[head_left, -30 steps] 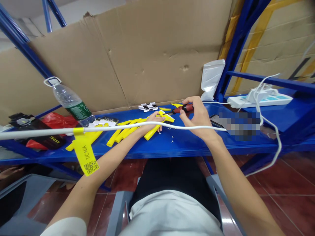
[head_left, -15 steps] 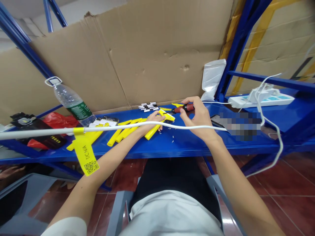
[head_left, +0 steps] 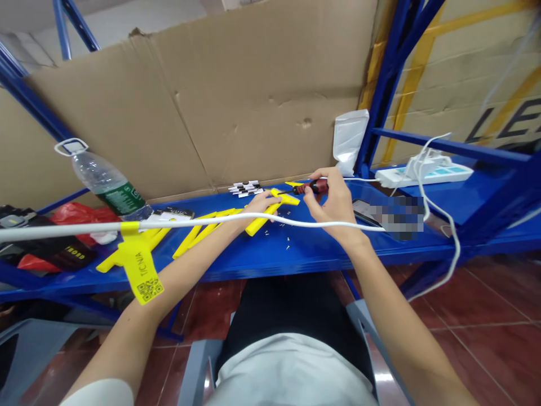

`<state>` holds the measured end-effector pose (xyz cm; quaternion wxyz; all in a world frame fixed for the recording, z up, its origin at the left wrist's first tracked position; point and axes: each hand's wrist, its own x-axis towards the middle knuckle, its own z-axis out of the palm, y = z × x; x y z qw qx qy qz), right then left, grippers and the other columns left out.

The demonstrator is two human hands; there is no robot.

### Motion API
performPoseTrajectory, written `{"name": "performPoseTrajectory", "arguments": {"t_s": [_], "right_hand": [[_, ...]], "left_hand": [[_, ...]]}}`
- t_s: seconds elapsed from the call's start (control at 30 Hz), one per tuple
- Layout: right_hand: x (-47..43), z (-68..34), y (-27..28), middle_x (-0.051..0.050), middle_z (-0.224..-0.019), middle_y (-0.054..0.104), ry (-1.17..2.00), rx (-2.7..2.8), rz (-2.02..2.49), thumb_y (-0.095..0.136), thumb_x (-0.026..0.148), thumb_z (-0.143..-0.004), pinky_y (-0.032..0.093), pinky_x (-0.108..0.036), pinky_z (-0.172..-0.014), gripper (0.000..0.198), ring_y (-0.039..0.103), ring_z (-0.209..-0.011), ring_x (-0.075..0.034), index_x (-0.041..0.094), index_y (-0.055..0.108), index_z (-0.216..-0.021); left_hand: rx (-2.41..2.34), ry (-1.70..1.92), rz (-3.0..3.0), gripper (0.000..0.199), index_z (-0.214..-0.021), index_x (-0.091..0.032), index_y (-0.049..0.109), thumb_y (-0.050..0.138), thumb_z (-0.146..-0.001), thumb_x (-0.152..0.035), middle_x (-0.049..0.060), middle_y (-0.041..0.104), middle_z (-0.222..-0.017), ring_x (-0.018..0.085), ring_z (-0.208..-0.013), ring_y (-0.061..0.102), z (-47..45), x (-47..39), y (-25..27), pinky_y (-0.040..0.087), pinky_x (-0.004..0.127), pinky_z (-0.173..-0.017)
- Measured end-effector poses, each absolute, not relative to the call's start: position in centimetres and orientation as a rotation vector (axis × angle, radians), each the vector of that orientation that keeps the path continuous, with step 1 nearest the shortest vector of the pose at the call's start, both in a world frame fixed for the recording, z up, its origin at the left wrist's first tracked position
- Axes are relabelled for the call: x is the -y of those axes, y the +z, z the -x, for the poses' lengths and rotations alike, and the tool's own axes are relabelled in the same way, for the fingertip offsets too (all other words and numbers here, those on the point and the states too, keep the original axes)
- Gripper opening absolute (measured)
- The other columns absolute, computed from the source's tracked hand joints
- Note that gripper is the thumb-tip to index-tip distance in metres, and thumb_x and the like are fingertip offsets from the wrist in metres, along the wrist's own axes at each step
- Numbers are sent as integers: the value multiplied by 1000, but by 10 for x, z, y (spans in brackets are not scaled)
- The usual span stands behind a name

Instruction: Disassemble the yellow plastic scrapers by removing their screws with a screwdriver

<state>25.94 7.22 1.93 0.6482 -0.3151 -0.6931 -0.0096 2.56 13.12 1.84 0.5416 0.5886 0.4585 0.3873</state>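
My left hand is closed on a yellow T-shaped plastic handle, its crosspiece turned to the right. In my closed right hand is a screwdriver with a dark red and black grip. Its shaft points left, and the tip is at the crosspiece; whether it touches a screw is too small to tell. Several tiny screws lie loose on the blue shelf between my hands. Left of my left hand are several more yellow handles, partly hidden by my forearm.
A white cable with a yellow tag crosses in front of my forearms. A plastic bottle leans at the left. Small black-and-white pieces lie at the cardboard. Right are a phone and a power strip.
The view has shifted slightly. The screwdriver has tilted and its tip has come to the crosspiece of the yellow handle, which my left hand has turned a little.
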Motion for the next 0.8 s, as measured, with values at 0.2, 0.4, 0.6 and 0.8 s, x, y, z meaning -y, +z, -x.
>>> {"name": "performPoseTrajectory", "arguments": {"t_s": [0.2, 0.4, 0.6, 0.8], "right_hand": [[-76, -264, 20, -3, -98, 67, 11, 1540, 755, 71, 35, -109, 57, -37, -75, 15, 67, -83, -20, 26, 61, -114], [-75, -262, 20, -3, -100, 70, 34, 1538, 750, 71, 32, -106, 60, -37, -77, 18, 69, -86, -21, 28, 60, -119], [-72, -260, 21, -4, -103, 71, 104, 1566, 732, 68, 28, -106, 62, -37, -78, 14, 69, -87, -21, 27, 62, -119], [-71, -263, 23, -5, -108, 75, 129, 1572, 741, 70, 36, -109, 62, -39, -82, 14, 71, -88, -20, 27, 62, -116]], "left_hand": [[-1076, 911, -1428, 21, -119, -18, 63, 80, -107, -22, -2, 72, -70, 15, -44, 66, -31, -132, 14, 53, 24, -46], [-1100, 919, -1421, 34, -124, -19, 60, 87, -104, -24, -3, 74, -71, 16, -41, 66, -27, -127, 8, 50, 23, -44], [-1114, 899, -1448, 32, -125, -19, 63, 86, -104, -25, -3, 71, -65, 18, -43, 68, -25, -122, 13, 51, 24, -45], [-1091, 903, -1463, 38, -125, -19, 63, 91, -102, -30, -1, 76, -74, 17, -45, 68, -23, -115, 18, 53, 25, -46]]}}
